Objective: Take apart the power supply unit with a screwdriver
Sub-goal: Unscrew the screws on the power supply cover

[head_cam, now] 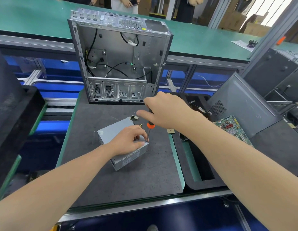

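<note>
A grey metal power supply unit point(111, 130) lies on the dark mat point(128, 177) in the middle of the bench. My left hand point(128, 142) rests on its top, fingers curled near the right front corner. My right hand point(168, 110) grips the black and orange handle of a screwdriver point(150, 125) from above. The screwdriver stands almost upright, its tip on the unit's top corner beside my left fingertips. A short cable with a white plug point(134, 117) sticks out at the unit's far end.
An open, emptied computer case point(118, 60) stands behind the unit. To the right a black foam tray point(206, 180) holds a green circuit board point(233, 129), beside a grey case panel point(241, 104). Black foam point(15, 114) sits on the left. People stand beyond the green conveyor point(36, 19).
</note>
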Tool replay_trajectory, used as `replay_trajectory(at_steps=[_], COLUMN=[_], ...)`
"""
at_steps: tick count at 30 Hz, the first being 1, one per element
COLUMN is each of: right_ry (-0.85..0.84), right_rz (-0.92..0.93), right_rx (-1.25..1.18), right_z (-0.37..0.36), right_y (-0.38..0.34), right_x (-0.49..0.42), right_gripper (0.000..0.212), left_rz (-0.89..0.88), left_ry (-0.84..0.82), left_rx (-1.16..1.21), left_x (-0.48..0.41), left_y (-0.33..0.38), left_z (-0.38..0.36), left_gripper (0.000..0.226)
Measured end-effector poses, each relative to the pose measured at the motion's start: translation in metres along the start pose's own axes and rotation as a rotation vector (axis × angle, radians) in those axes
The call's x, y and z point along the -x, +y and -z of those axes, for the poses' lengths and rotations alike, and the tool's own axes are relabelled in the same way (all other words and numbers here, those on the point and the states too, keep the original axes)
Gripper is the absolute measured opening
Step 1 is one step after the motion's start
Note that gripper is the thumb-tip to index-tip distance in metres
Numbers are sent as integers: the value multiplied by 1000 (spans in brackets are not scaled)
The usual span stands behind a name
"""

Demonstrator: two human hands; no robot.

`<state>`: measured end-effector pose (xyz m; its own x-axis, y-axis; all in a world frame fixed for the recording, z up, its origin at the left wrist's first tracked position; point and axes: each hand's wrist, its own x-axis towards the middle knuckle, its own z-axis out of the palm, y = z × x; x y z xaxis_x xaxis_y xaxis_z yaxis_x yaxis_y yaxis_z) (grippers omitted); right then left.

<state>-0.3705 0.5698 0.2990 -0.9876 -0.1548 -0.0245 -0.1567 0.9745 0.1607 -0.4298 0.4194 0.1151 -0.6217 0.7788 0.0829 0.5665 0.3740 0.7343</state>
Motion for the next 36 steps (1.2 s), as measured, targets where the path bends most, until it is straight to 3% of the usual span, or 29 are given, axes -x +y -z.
replay_trajectory(at_steps=[5, 11, 15, 18, 20, 23, 29, 36], right_ry=[-45, -108, -197, -203, -118, -23, -92, -65], right_rz=[27, 167, 162, 153, 99, 1, 88, 73], right_rx=[-83, -255, -328, -351, -215, -19, -268, -292], right_z=[0, 4, 12, 10, 4, -2, 4, 1], right_y=[4, 14, 17, 16, 11, 4, 4, 3], right_x=[-3, -2, -1, 0, 2, 2, 1, 1], right_gripper=[35, 6, 30, 31, 26, 38, 1, 8], left_rz=[6, -6, 2, 5, 9, 18, 14, 64], left_ry=[10, 26, 46, 44, 40, 38, 53, 32], left_rx=[18, -9, -19, -18, -24, -24, 0, 25], left_x=[0, 0, 0, 0, 0, 0, -1, -4], left_y=[0, 0, 1, 2, 3, 3, 4, 6], left_z=[-1, 0, -1, 0, 1, 1, -1, -4], left_gripper=[15, 12, 12, 13, 13, 12, 13, 15])
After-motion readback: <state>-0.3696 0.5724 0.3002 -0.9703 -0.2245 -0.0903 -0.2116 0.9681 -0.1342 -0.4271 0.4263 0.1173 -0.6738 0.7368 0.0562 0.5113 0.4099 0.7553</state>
